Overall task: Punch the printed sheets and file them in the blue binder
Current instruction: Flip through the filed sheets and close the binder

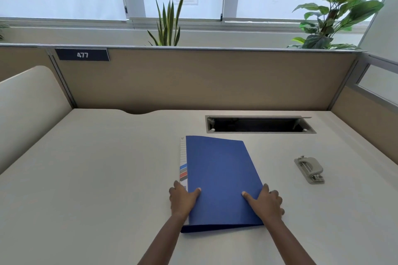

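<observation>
Nearest, the left hand (183,199) grips the blue binder (219,174) at its near-left corner by the spine, thumb on the cover; the right hand (268,202) grips the near-right corner likewise. The binder lies closed on the surface (97,178) — contents hidden. At its 3 o'clock, apart, sits a grey hole punch (309,169). Farther, at 1 o'clock, is an open cable recess (258,132) — dark inside.

A closed blue binder (219,178) lies flat on the pale worktop (97,168), its white labelled spine (183,163) to the left. The left hand (182,199) grips the spine edge and the right hand (268,202) grips the opposite edge, both thumbs on the cover. A grey hole punch (309,169) sits apart to the right, and an open cable hatch (258,125) lies behind.
</observation>
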### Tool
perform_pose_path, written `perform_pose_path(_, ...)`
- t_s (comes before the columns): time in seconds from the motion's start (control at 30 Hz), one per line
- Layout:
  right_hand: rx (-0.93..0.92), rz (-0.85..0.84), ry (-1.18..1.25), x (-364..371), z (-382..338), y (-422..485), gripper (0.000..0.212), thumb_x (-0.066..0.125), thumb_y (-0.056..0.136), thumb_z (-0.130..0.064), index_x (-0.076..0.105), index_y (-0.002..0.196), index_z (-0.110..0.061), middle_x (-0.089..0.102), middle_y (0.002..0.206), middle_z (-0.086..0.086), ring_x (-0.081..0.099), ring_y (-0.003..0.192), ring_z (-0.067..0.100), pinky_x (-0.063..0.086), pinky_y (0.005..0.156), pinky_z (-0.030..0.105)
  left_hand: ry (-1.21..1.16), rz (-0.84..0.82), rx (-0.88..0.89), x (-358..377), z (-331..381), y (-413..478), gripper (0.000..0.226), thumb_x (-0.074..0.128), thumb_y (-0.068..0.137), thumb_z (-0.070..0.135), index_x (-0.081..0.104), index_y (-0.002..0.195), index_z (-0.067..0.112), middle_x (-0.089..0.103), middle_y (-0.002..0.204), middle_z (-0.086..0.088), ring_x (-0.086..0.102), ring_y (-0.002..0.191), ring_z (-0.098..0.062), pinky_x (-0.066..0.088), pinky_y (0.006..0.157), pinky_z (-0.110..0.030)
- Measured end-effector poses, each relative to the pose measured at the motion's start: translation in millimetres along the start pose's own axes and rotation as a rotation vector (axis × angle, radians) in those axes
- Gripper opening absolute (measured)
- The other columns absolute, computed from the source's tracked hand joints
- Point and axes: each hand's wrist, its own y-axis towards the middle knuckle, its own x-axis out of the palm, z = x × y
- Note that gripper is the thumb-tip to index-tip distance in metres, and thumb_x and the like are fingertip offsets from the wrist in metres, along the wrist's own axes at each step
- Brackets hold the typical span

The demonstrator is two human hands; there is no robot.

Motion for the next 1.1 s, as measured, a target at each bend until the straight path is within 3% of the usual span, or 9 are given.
perform_pose_path(0.13, 0.035, -0.03, 0.049, -6.6, 0.7, 4.5, 0.069, 0.059, 0.077, -0.057, 0.046, 0.12, -0.005, 0.042, 0.128, 0.015, 0.04, 0.121, 0.031, 0.042, 0.095, 0.043, -0.152, -0.065, -0.102, -7.7, -4.4, 12.6, 0.063, 0.07, 0.077, 0.029, 0.041, 0.126, 0.002, 0.055, 0.123, -0.017, 0.059, 0.105, -0.032, 0.051, 0.089, -0.041)
perform_pose_path(0.23, 0.049, -0.057, 0.08, -10.1, 5.2, 8.7, 0.069, 0.061, 0.076, -0.058, 0.048, 0.117, -0.004, 0.043, 0.126, 0.015, 0.043, 0.118, 0.031, 0.044, 0.093, 0.043, -0.544, -0.273, -0.259, -14.9, -5.5, 12.1, 0.046, 0.072, 0.077, 0.017, 0.053, 0.115, -0.003, 0.067, 0.096, -0.016, 0.066, 0.076, -0.03, 0.057, 0.064, -0.036)
perform_pose_path(0.3, 0.062, -0.081, 0.105, -10.2, 8.4, 12.8, 0.069, 0.062, 0.074, -0.059, 0.049, 0.115, -0.005, 0.044, 0.124, 0.015, 0.044, 0.117, 0.031, 0.045, 0.093, 0.043, -0.632, -0.346, -0.273, -16.9, -6.4, 9.2, 0.037, 0.071, 0.078, 0.015, 0.056, 0.109, 0.0, 0.068, 0.089, -0.015, 0.067, 0.07, -0.029, 0.056, 0.053, -0.032)
perform_pose_path(0.47, 0.053, -0.097, 0.233, -6.4, 17.8, 21.7, 0.054, 0.066, 0.073, -0.053, 0.054, 0.092, -0.004, 0.054, 0.112, 0.014, 0.052, 0.101, 0.031, 0.044, 0.075, 0.036, -0.761, -0.358, -0.222, -20.5, -11.7, 6.4, 0.021, 0.067, 0.08, 0.008, 0.059, 0.099, 0.003, 0.069, 0.088, -0.018, 0.07, 0.058, -0.027, 0.056, 0.047, -0.031)
perform_pose_path(0.53, 0.027, -0.11, 0.357, -4.8, 21.9, 22.5, 0.05, 0.068, 0.075, -0.047, 0.059, 0.091, 0.0, 0.061, 0.102, 0.015, 0.055, 0.089, 0.029, 0.04, 0.068, 0.032, -0.778, -0.372, -0.163, -27.1, -11.7, 7.0, 0.02, 0.065, 0.081, 0.007, 0.06, 0.1, 0.003, 0.071, 0.086, -0.017, 0.07, 0.059, -0.027, 0.056, 0.049, -0.032)
perform_pose_path(0.63, 0.016, -0.218, 0.608, -10.5, 21.4, 16.6, 0.044, 0.073, 0.07, -0.046, 0.052, 0.068, -0.007, 0.059, 0.08, 0.01, 0.052, 0.072, 0.025, 0.034, 0.062, 0.031, -0.771, -0.366, -0.088, -42.1, -9.9, 11.9, 0.017, 0.065, 0.081, 0.008, 0.061, 0.097, 0.007, 0.073, 0.083, -0.014, 0.07, 0.061, -0.027, 0.057, 0.051, -0.031)
perform_pose_path(0.8, -0.067, -0.588, 0.961, -26.3, 0.4, 2.3, 0.031, 0.07, 0.079, -0.027, 0.062, 0.104, -0.011, 0.072, 0.103, 0.004, 0.068, 0.094, 0.025, 0.055, 0.065, 0.032, -0.741, -0.332, -0.013, -76.0, -2.7, 25.6, 0.022, 0.066, 0.08, 0.015, 0.061, 0.1, 0.008, 0.074, 0.087, -0.013, 0.071, 0.065, -0.028, 0.059, 0.057, -0.033)
perform_pose_path(0.9, -0.163, -0.634, 0.88, -31.3, -16.8, -5.5, 0.04, 0.073, 0.07, -0.03, 0.058, 0.106, -0.02, 0.071, 0.103, -0.002, 0.069, 0.087, 0.018, 0.056, 0.061, 0.031, -0.716, -0.325, -0.005, -94.7, 1.1, 36.7, 0.023, 0.067, 0.08, 0.015, 0.061, 0.101, 0.006, 0.074, 0.082, -0.012, 0.071, 0.062, -0.026, 0.058, 0.057, -0.032)
perform_pose_path(1.1, -0.179, -0.684, 0.796, -25.2, -53.7, -4.4, 0.017, 0.059, 0.088, -0.017, 0.053, 0.103, -0.022, 0.065, 0.097, -0.003, 0.064, 0.082, 0.016, 0.056, 0.051, 0.027, -0.662, -0.295, -0.048, -123.6, -6.3, 56.9, 0.026, 0.068, 0.08, 0.02, 0.06, 0.101, 0.007, 0.072, 0.095, -0.014, 0.072, 0.063, -0.025, 0.06, 0.058, -0.032)
